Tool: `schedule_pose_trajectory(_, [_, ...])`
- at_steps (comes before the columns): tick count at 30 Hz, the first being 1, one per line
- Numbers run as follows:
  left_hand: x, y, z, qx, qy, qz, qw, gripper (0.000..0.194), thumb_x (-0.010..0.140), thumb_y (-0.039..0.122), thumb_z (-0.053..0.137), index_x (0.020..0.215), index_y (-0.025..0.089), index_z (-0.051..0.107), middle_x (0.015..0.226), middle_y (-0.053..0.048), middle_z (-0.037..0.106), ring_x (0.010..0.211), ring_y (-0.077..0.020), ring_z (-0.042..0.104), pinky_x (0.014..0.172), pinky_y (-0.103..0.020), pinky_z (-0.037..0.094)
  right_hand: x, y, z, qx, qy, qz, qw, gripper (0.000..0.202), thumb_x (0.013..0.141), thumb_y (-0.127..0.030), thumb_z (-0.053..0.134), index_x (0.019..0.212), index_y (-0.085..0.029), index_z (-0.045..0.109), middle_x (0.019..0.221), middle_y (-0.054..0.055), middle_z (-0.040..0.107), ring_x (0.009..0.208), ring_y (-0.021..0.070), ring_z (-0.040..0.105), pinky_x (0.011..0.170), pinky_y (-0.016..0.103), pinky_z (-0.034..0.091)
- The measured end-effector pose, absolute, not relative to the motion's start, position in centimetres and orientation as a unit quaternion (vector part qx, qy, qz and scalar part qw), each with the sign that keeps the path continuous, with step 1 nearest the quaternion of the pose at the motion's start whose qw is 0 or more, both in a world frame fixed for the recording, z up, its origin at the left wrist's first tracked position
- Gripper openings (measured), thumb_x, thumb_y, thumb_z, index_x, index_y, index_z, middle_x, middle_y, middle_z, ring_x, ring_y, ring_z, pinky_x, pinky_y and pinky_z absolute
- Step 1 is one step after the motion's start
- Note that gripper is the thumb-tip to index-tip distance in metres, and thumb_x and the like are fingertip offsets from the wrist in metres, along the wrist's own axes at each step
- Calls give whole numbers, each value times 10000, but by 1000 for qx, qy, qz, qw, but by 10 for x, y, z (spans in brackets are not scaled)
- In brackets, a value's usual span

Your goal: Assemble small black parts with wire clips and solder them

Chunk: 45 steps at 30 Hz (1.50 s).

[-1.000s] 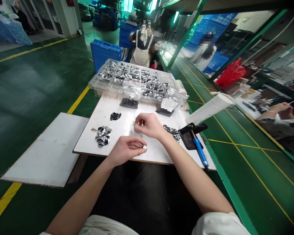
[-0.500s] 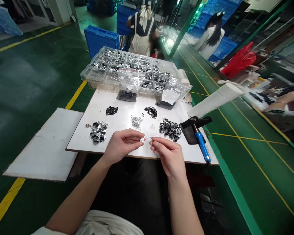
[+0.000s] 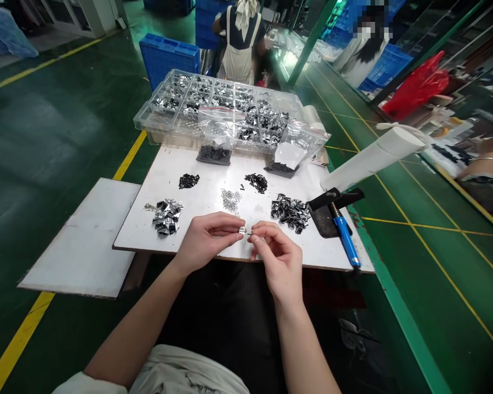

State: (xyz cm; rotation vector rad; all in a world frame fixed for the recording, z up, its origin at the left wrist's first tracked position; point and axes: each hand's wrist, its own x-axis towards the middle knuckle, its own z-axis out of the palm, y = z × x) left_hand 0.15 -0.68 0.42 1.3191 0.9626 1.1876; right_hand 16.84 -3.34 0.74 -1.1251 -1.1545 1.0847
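Head view: pinching one silvery piece (image 3: 242,230), partly hidden, in the left hand (image 3: 205,241) over the white tabletop (image 3: 201,200), and one dark sliver (image 3: 250,234), too small to identify, in the right hand (image 3: 282,257), before five piles (image 3: 167,217) and two bags (image 3: 213,154).

Silvery piece (image 3: 242,230) in left hand (image 3: 205,241)

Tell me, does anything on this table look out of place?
Slightly: one black piece lies loose, just left of the right-hand small black pile; a rough brownish mark blemishes the white tabletop beside the left silvery pile.
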Motion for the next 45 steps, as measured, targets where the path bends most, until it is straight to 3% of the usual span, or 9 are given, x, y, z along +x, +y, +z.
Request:
schedule_pose_trajectory(7, [2,-8,4,558,408,500,521,178,786,228,795,950,161,808,1051,-82,783,982,-236,751,858,-300,642,166,-32,4,-495,-492,497,516,141,837,-341,745,898,-215,729,716,-11,631,473,73,473,422,229,393])
schedule_pose_trajectory(12, [2,-9,4,572,403,499,511,196,803,200,770,990,154,809,1066,-86,777,963,-220,754,855,-292,645,163,-32,3,-516,-490,461,530,126,796,-327,772,853,-216,754,653,-8,634,532,106,505,465,239,408])
schedule_pose_trajectory(21, [1,-10,4,621,399,493,460,184,839,177,719,992,192,820,1064,-86,787,987,-231,748,835,-302,643,162,-32,2,-541,-502,420,528,126,761,-316,789,818,-213,744,687,3,646,583,128,527,525,265,426])
schedule_pose_trajectory(33, [2,-9,5,589,403,505,486,163,825,167,738,963,183,823,1042,-77,795,983,-228,752,859,-302,636,166,-29,4,-537,-540,395,515,139,777,-326,800,849,-216,756,767,22,697,641,148,605,543,275,478])
schedule_pose_trajectory(45, [1,-6,3,572,406,504,503,172,812,151,745,966,170,818,1040,-76,796,991,-226,749,873,-294,629,161,-34,2,-492,-655,224,528,73,883,-162,683,910,-212,728,874,36,711,696,145,637,615,295,549])
